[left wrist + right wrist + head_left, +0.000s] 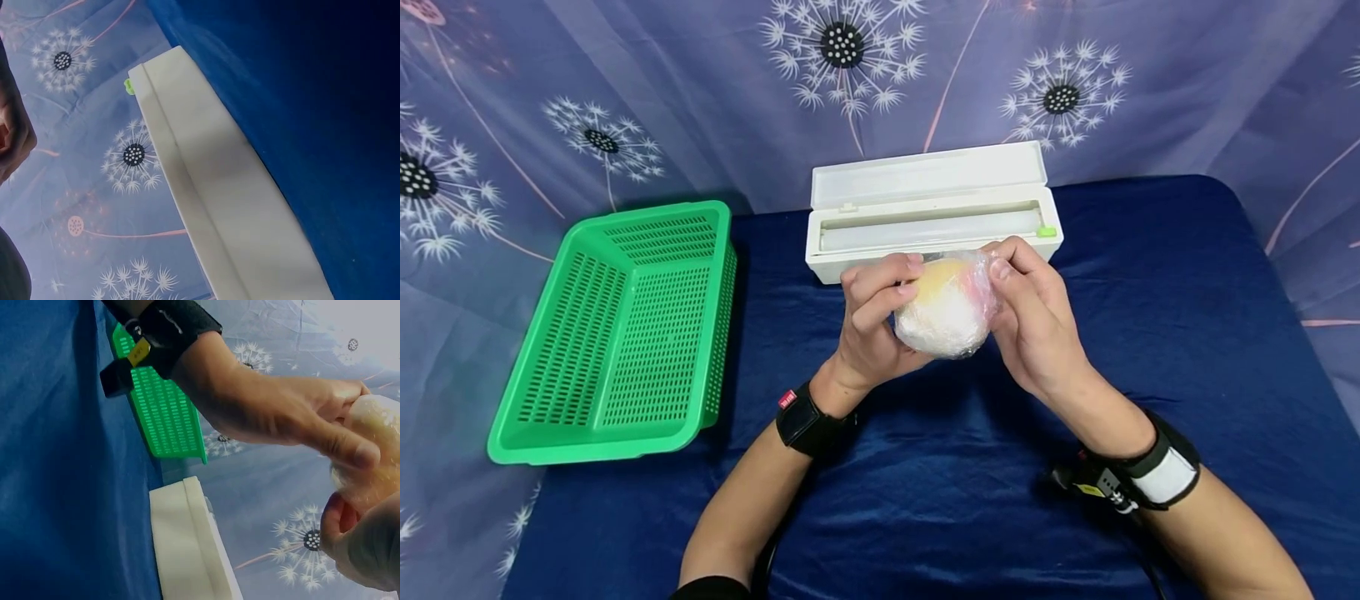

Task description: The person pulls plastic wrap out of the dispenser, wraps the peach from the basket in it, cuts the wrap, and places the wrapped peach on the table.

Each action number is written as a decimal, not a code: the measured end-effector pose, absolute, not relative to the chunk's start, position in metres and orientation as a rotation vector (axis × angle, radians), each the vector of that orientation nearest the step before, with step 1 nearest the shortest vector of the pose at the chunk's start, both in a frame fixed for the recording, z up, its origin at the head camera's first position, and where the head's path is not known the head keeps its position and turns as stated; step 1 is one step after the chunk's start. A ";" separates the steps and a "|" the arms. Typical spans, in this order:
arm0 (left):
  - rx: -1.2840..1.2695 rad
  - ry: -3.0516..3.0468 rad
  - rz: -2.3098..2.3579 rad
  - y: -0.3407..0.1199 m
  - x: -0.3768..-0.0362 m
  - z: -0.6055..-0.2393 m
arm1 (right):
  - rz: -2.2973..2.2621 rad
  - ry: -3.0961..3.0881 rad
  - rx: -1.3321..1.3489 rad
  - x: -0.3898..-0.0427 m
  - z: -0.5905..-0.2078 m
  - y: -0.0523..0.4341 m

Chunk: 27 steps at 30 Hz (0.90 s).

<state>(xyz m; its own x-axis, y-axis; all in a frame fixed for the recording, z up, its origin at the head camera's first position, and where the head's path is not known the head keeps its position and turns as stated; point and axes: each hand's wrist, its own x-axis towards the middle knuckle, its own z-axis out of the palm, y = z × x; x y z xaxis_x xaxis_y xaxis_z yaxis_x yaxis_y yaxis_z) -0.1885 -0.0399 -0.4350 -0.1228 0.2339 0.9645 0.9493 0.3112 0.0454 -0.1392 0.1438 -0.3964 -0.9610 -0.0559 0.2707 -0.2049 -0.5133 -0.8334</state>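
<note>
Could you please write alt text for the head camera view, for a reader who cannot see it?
Two bare hands, left hand and right hand, hold a round fruit wrapped in clear film above a dark blue tablecloth. Behind them sits an open white film dispenser box; a green plastic basket stands to the left.

Your work surface is a table [1187, 275] under a dark blue satin cloth, filling the centre and lower right of the head frame. Green perforated basket [625, 333] sits on its left edge, overhanging toward frame left. White cling-film dispenser box [925, 212], lid open, sits upper centre at the table's far edge
</note>
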 end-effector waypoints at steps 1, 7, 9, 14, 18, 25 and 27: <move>-1.106 -1.597 -0.938 -0.039 -0.188 -0.434 | 2.625 -1.497 0.434 -0.139 -0.396 0.145; -1.107 -1.694 -1.104 -0.039 -0.187 -0.424 | 2.611 -1.488 0.498 -0.142 -0.391 0.150; -1.108 -1.742 -1.135 -0.040 -0.187 -0.421 | 2.603 -1.504 0.484 -0.143 -0.390 0.152; -1.144 -1.839 -1.243 -0.046 -0.188 -0.413 | 2.581 -1.569 0.441 -0.143 -0.387 0.155; -1.157 -1.927 -1.314 -0.054 -0.191 -0.409 | 2.517 -1.637 0.425 -0.144 -0.388 0.158; -1.148 -2.117 -1.478 -0.061 -0.192 -0.407 | 2.264 -1.824 0.414 -0.146 -0.390 0.163; -1.138 -2.156 -1.542 -0.062 -0.192 -0.407 | 2.215 -1.858 0.471 -0.149 -0.390 0.166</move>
